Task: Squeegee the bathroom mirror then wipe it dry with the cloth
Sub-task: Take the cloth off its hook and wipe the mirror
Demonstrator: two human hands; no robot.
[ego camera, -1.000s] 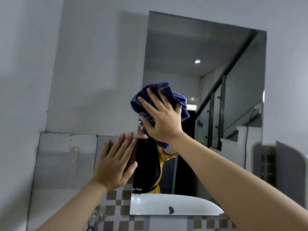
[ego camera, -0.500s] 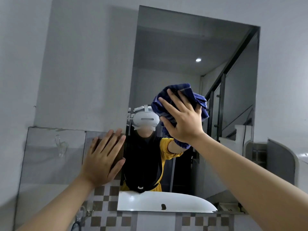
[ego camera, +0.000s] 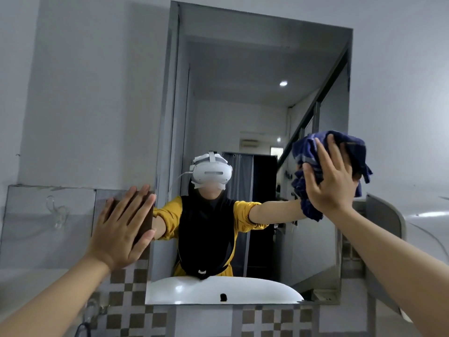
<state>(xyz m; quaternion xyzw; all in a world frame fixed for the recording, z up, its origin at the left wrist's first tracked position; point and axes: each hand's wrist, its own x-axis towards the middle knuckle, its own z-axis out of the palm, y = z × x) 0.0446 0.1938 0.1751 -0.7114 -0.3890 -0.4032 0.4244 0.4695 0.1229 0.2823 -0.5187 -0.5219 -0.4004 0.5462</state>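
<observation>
Flat-palmed press of the right hand [ego camera: 330,178] on a bunched blue cloth [ego camera: 318,152], fingers spread and pinning the wad against the glass rather than closing round it; pinned at about three o'clock on the mirror [ego camera: 243,105], tight against its right edge, with a loose tail drooping below the wrist. Left hand [ego camera: 121,229] spread open and gripping nothing, braced flat on the wall at about nine o'clock, fingertips just reaching the mirror's left edge. Soft, light and floppy by the look of it, likely to fold or slip out from under the palm unless kept bunched; best gathered at the thick middle of the wad, with the dangling end tucked in so that it does not drag streaks. Glass hard, slick and breakable, so an even, moderate press rather than a lean. Below, at six o'clock, the white basin [ego camera: 218,290] seen in reflection, and checkered tiles [ego camera: 126,288] beneath and to the left. No squeegee anywhere in view; judging from that, the drying stage in hand, with the right margin under the cloth.
</observation>
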